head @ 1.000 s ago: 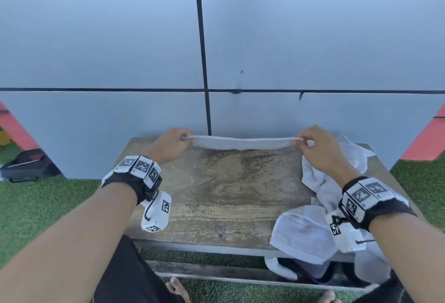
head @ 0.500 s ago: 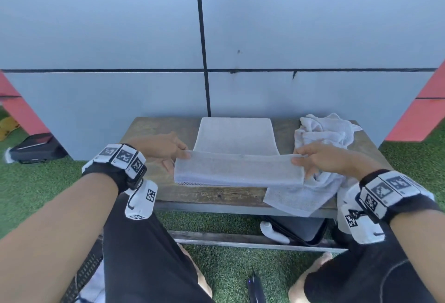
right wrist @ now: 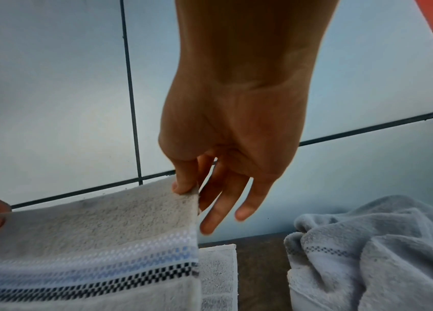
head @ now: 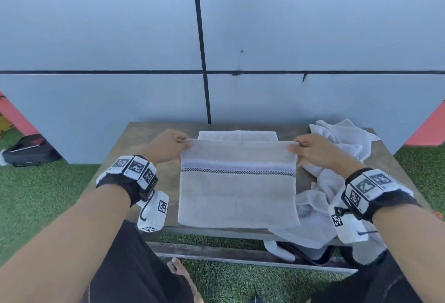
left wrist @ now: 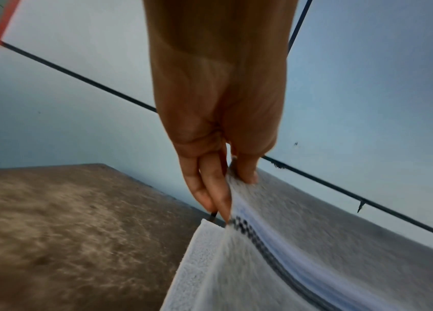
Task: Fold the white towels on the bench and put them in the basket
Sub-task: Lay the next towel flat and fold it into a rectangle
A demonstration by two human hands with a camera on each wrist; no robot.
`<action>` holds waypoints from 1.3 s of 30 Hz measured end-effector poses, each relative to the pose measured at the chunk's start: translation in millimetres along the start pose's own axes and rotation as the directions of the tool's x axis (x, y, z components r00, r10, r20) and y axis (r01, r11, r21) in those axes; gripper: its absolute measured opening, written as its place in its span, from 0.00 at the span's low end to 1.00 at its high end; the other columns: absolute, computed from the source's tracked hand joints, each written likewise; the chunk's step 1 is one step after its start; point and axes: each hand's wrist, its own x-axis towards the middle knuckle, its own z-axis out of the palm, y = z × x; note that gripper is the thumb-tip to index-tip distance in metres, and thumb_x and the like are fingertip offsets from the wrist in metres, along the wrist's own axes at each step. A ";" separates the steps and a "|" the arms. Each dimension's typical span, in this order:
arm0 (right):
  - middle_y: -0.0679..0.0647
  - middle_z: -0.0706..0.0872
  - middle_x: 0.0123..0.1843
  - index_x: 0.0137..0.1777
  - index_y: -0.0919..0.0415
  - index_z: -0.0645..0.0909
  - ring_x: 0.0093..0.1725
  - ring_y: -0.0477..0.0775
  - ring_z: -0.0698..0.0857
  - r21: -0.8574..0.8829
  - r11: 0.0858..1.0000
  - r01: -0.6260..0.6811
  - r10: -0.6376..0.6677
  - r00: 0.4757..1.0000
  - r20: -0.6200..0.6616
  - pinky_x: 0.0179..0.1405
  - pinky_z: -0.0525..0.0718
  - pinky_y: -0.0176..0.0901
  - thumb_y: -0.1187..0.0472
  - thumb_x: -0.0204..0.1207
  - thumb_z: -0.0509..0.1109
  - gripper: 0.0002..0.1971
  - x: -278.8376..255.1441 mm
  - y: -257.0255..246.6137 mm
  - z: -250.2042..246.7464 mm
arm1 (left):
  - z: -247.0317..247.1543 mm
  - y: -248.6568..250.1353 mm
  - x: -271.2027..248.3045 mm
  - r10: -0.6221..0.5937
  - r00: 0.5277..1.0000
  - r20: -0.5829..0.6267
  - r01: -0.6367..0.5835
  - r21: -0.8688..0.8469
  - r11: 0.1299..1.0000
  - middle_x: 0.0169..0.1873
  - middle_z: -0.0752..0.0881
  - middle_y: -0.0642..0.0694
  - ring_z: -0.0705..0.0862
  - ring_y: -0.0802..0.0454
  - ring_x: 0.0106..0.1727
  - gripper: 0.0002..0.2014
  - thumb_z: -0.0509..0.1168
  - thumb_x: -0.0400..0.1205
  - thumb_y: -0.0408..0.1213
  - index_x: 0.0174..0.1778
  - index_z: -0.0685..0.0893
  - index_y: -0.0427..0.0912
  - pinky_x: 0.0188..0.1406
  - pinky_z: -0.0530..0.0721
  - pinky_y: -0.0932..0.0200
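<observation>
A white towel (head: 237, 187) with a blue and black checked stripe lies on the wooden bench (head: 144, 138), its near part doubled over toward the wall. My left hand (head: 168, 148) pinches the top layer's far left corner, thumb on top, as the left wrist view shows (left wrist: 236, 178). My right hand (head: 313, 150) pinches the far right corner (right wrist: 186, 189), its other fingers hanging loose. The lower layer's far edge (head: 237, 135) shows past the held edge. A black basket (head: 305, 252) sits under the bench, mostly hidden.
A crumpled heap of white towels (head: 342, 143) lies on the bench's right side and drapes over its front edge (head: 310, 225). A grey tiled wall (head: 265, 37) stands right behind the bench. Green turf (head: 36, 194) surrounds it, with a dark bag (head: 26, 150) at the left.
Both hands drew the towel's edge from the far side toward me, then carried it back over the lying part toward the wall, doubling the towel.
</observation>
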 end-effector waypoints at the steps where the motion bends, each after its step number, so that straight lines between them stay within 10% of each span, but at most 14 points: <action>1: 0.59 0.82 0.28 0.34 0.72 0.77 0.33 0.55 0.84 -0.023 1.000 -0.001 0.000 0.999 -0.047 0.44 0.82 0.42 0.57 0.82 0.71 0.19 13.0 0.7 0.0 | 2.7 1.8 12.7 0.009 0.999 -0.043 -0.007 0.033 0.999 0.39 0.89 0.43 0.84 0.51 0.36 0.10 0.66 0.86 0.40 0.42 0.89 0.41 0.39 0.79 0.58; 5: 0.66 0.84 0.33 0.35 0.67 0.83 0.32 0.51 0.76 -0.101 0.995 -0.024 0.007 0.986 -0.164 0.30 0.69 0.38 0.58 0.80 0.72 0.14 61.1 3.9 -0.1 | 14.7 2.0 64.3 -0.001 0.979 -0.203 0.017 0.079 0.997 0.40 0.88 0.46 0.84 0.49 0.41 0.05 0.67 0.84 0.36 0.48 0.88 0.41 0.40 0.76 0.60; 10: 0.48 0.84 0.34 0.39 0.50 0.84 0.42 0.55 0.82 -0.111 0.989 -0.094 0.061 0.959 -0.276 0.40 0.71 0.41 0.59 0.78 0.72 0.06 117.1 13.1 6.2 | 30.1 -4.1 121.3 -0.089 0.959 -0.269 0.103 0.038 0.994 0.42 0.88 0.43 0.85 0.44 0.46 0.05 0.68 0.83 0.36 0.47 0.88 0.39 0.47 0.78 0.57; 19: 0.56 0.90 0.45 0.44 0.53 0.90 0.50 0.64 0.86 -0.218 0.952 -0.215 0.149 0.948 -0.282 0.51 0.84 0.47 0.57 0.76 0.68 0.09 184.1 42.0 38.9 | 64.5 -33.1 181.1 -0.133 0.958 -0.253 0.175 0.154 0.972 0.42 0.90 0.41 0.87 0.41 0.48 0.07 0.67 0.82 0.35 0.44 0.90 0.37 0.50 0.86 0.50; 24: 0.60 0.86 0.50 0.46 0.65 0.88 0.53 0.66 0.83 -0.288 0.947 -0.145 0.057 0.955 -0.291 0.52 0.85 0.56 0.61 0.76 0.69 0.08 190.1 60.7 57.6 | 82.3 -52.6 187.5 -0.030 0.965 -0.262 0.081 0.188 0.979 0.41 0.82 0.47 0.79 0.50 0.41 0.02 0.70 0.79 0.32 0.42 0.87 0.39 0.38 0.70 0.61; 35: 0.52 0.84 0.35 0.41 0.55 0.79 0.39 0.58 0.81 -0.191 0.981 0.043 -0.097 0.955 -0.281 0.41 0.81 0.49 0.66 0.75 0.68 0.05 196.7 71.1 55.9 | 71.6 -46.9 188.4 -0.020 0.982 -0.189 0.034 0.074 0.997 0.38 0.84 0.46 0.79 0.55 0.37 0.07 0.74 0.74 0.32 0.33 0.84 0.35 0.33 0.73 0.68; 39: 0.49 0.86 0.36 0.42 0.54 0.80 0.36 0.48 0.82 -0.155 0.983 0.101 -0.142 0.948 -0.284 0.36 0.76 0.32 0.68 0.78 0.68 0.08 195.0 73.3 53.7 | 66.8 -39.5 189.6 -0.029 0.993 -0.118 0.038 0.073 0.997 0.32 0.87 0.48 0.78 0.58 0.28 0.07 0.74 0.75 0.33 0.34 0.86 0.35 0.25 0.72 0.73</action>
